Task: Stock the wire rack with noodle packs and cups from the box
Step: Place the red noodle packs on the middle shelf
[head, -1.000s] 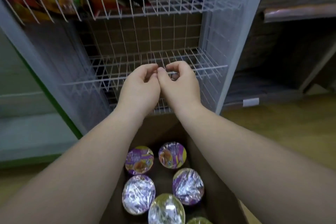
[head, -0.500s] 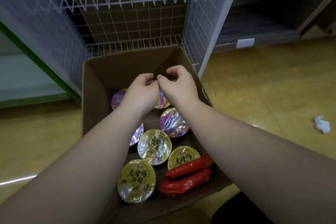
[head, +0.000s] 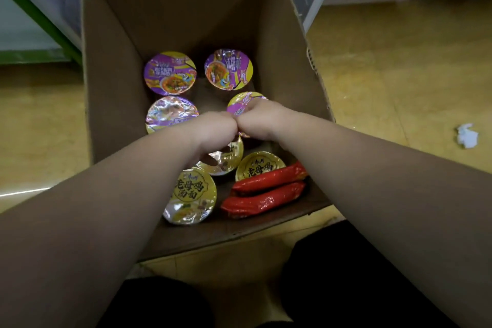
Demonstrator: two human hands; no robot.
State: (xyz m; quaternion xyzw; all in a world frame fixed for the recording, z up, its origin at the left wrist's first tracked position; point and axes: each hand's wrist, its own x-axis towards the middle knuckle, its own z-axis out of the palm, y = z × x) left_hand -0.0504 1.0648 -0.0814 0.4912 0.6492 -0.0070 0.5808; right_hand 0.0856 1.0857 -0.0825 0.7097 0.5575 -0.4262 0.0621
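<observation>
Hands, left hand (head: 213, 128) and right hand (head: 262, 121), touch knuckle to knuckle over box (head: 111, 66); fingers curled under, grasp unclear; red packs (head: 263, 194) at five o'clock.

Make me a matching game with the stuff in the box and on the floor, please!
Things:
1. red packs
2. far left cup
3. near left cup
4. paper scrap

Descriptions:
A. purple lid
B. lying on the floor, right of the box
C. yellow lid with dark writing
D. two together in the box's near right corner

Pairs: 1-D, 2-A, 3-C, 4-B
</observation>
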